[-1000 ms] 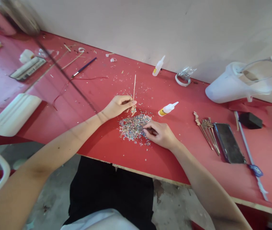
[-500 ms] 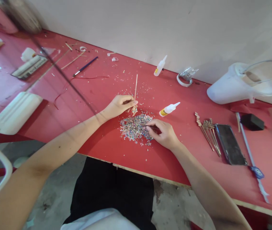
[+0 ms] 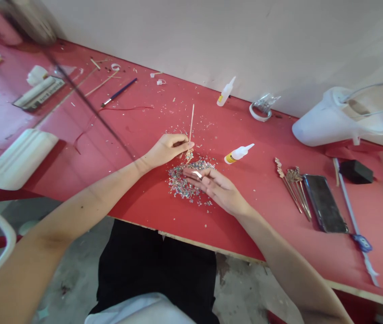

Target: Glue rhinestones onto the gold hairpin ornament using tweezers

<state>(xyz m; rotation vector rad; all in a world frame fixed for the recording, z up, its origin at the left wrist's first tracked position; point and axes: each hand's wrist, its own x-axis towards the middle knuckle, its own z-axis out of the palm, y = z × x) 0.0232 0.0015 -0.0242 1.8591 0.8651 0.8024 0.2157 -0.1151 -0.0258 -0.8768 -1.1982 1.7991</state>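
My left hand (image 3: 171, 147) pinches a thin gold hair stick (image 3: 191, 123) between thumb and fingers. Its shaft points up and away, and its decorated head (image 3: 189, 155), dotted with small shiny chips, hangs below my fingertips. Just under it, a heap of multicoloured chips (image 3: 184, 189) is spread on the red table. Over this heap, my right hand (image 3: 220, 186) is turned partly palm up, its fingers closed around shiny metal tweezers (image 3: 197, 174). The tweezers' tips are hard to make out. A glue bottle (image 3: 234, 155) with a yellow label lies beyond my right hand.
Another glue bottle (image 3: 225, 93) and a tape roll (image 3: 260, 111) are near the wall. To the right are several finished hair sticks (image 3: 297, 189), a phone (image 3: 324, 202) and a white jug (image 3: 326, 117). Left are a paintbrush (image 3: 119, 93) and a white power block (image 3: 19, 157) with its cable.
My right hand has rolled from palm down to partly palm up and shifted left over the chips, bringing the tweezers nearer the hair stick's head. My left hand stays put.
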